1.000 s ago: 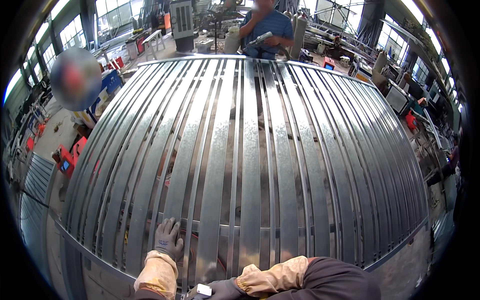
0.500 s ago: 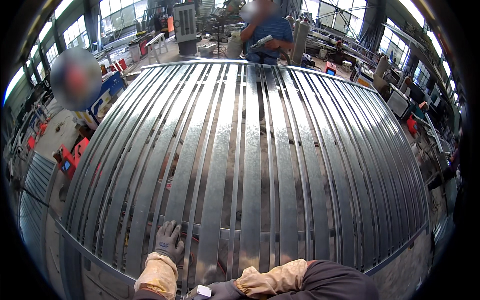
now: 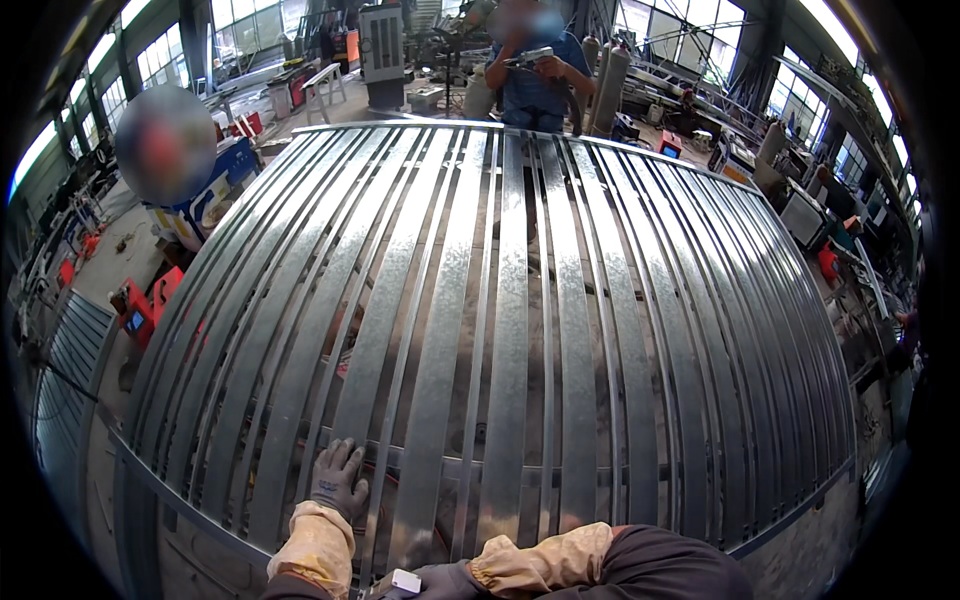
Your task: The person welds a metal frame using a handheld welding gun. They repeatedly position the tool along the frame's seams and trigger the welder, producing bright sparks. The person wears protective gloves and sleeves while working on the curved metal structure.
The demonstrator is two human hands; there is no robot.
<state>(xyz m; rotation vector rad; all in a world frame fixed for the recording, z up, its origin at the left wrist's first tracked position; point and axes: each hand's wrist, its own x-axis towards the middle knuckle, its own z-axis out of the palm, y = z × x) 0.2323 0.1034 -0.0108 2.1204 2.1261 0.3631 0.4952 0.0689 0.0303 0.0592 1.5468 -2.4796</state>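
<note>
A wide frame of galvanized metal slats [image 3: 436,330] spreads out in front of me, light gaps and floor showing between them. My left hand [image 3: 338,480], in a grey work glove with a tan cuff, lies with fingers stretched on a slat near the frame's near edge. At the bottom, my right hand [image 3: 440,580], also gloved in grey, is closed around a grey hand tool with a white block [image 3: 405,582] on it. The lower picture edge cuts off most of that tool, and its exact kind is unclear.
Across the frame stands a person in a blue shirt [image 3: 535,90], holding a gun-shaped tool [image 3: 530,58]. Another slatted panel [image 3: 72,365] is at far left, beside red machines [image 3: 138,312]. Gas cylinders [image 3: 610,88] and a grey cabinet [image 3: 382,55] stand behind.
The person opposite has raised the gun-shaped tool somewhat. My view has shifted slightly, while both my hands stay where they were on and by the slats.
</note>
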